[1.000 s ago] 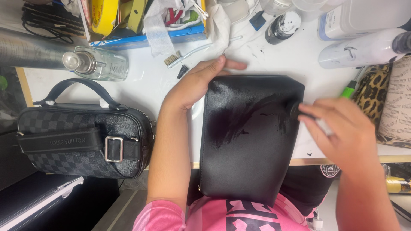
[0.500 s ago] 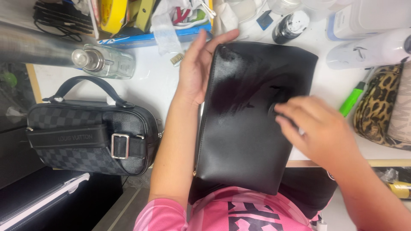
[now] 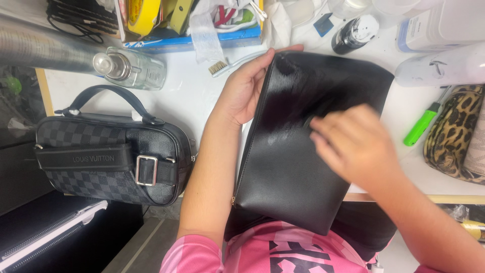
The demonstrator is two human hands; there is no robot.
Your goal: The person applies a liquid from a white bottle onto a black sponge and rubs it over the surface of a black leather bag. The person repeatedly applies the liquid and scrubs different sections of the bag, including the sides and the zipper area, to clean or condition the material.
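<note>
step: I judge wiping the black leather pouch [image 3: 303, 146], which lies on the white table [image 3: 187, 96] edge over the lap | left hand [image 3: 245, 88] fingers curled gripping its top-left edge | right hand [image 3: 353, 144] blurred on its face, grip unclear | next: needs firm bracing, even strokes

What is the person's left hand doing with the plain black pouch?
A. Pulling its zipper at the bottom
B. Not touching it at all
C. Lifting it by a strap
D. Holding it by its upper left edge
D: the left hand grips the upper left edge of the black pouch, fingers curled over its top corner, while the right hand lies blurred on its front face.
</note>
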